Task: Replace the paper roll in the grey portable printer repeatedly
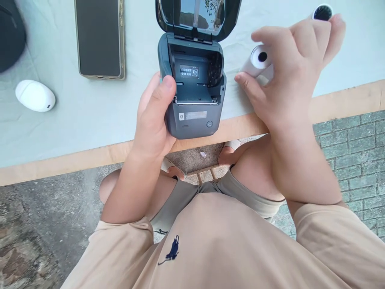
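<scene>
My left hand [156,114] is wrapped round the left side of a dark portable label printer [192,116], with the thumb on its edge. The printer's lid [195,18] is raised, and its inner bay, with a small printed sticker, holds no roll. To the right of the printer, my right hand [293,68] reaches over a white paper roll [254,64] with a dark core. Thumb and forefinger are spread on either side of that roll; the forefinger stands apart from it, and whether the thumb touches it I cannot tell.
A second white roll [323,13] with a dark core stands behind my right hand. Further left lie a phone [99,38] in a clear case, a white rounded case [35,95] and a black object [10,36]. The table's wooden edge [349,100] runs in front of me.
</scene>
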### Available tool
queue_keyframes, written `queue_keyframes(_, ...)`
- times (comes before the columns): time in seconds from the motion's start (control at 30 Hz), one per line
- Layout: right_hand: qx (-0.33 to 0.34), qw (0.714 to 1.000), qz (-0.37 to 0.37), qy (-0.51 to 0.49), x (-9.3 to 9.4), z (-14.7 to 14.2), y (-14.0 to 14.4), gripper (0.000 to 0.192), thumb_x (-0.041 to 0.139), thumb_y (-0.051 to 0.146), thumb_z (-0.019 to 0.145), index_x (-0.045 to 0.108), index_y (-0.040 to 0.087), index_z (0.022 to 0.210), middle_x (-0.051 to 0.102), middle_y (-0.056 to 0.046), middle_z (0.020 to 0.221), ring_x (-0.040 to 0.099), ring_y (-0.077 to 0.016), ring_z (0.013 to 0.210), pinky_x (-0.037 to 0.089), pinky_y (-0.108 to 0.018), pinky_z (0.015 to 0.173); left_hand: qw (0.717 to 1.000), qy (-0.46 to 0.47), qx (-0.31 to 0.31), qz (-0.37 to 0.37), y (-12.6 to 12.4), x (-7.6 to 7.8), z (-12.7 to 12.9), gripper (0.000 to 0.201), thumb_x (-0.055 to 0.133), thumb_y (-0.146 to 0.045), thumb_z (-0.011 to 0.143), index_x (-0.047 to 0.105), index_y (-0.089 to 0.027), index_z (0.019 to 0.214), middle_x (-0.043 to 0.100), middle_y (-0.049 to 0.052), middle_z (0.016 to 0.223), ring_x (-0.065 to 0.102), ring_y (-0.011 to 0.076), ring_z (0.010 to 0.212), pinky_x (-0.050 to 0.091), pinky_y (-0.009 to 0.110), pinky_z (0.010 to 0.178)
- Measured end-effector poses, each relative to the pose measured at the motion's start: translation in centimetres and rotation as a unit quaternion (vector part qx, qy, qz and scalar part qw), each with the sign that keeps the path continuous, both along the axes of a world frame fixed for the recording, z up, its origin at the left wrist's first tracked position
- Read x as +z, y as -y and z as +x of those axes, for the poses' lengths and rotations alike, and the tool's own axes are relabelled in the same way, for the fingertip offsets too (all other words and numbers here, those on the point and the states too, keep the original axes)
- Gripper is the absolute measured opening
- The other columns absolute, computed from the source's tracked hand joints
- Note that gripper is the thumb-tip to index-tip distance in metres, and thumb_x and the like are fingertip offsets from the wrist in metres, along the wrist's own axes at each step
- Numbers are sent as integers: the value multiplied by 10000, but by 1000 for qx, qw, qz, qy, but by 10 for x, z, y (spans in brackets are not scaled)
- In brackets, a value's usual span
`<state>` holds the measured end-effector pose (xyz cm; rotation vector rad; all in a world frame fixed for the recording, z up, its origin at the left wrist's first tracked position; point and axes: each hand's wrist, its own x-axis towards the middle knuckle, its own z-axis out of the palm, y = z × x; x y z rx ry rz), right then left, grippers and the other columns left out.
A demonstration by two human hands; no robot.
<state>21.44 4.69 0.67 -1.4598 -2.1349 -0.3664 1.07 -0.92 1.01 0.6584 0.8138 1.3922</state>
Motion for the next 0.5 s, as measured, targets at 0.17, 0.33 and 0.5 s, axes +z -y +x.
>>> queue_keyframes(0.17, 170, 958, 6, -232, 7, 0, 8, 556, 601, 552, 845, 430, 276, 1296, 574, -32, 1044, 626, -195, 987, 527, -379, 851, 1000, 8, 2, -3, 0, 1, 0, 287, 520, -504, 918, 695, -282, 873, 725, 36, 1018, 663, 262, 1020, 563, 370, 730)
queue_keyframes(0.33, 117, 889, -233, -377, 35, -24, 13, 413, 288, 342, 822, 351, 268, 1224, 523, -46, 1306, 569, -216, 1248, 563, -455, 928, 1000, 3, -6, 9, -1, 0, -3, 329, 473, -532, 929, 706, -305, 873, 724, 33, 1064, 674, 271, 1003, 569, 390, 687)
queue_keyframes(0.5, 123, 736, -424, -513, 59, -43, 16, 670, 195, 102, 757, 80, 189, 1412, 358, -72, 1447, 466, -115, 1351, 578, -393, 976, 1000, 2, -2, 17, 1, 2, 2, 304, 513, -513, 923, 703, -284, 862, 732, 24, 1075, 641, 295, 1153, 582, 391, 750)
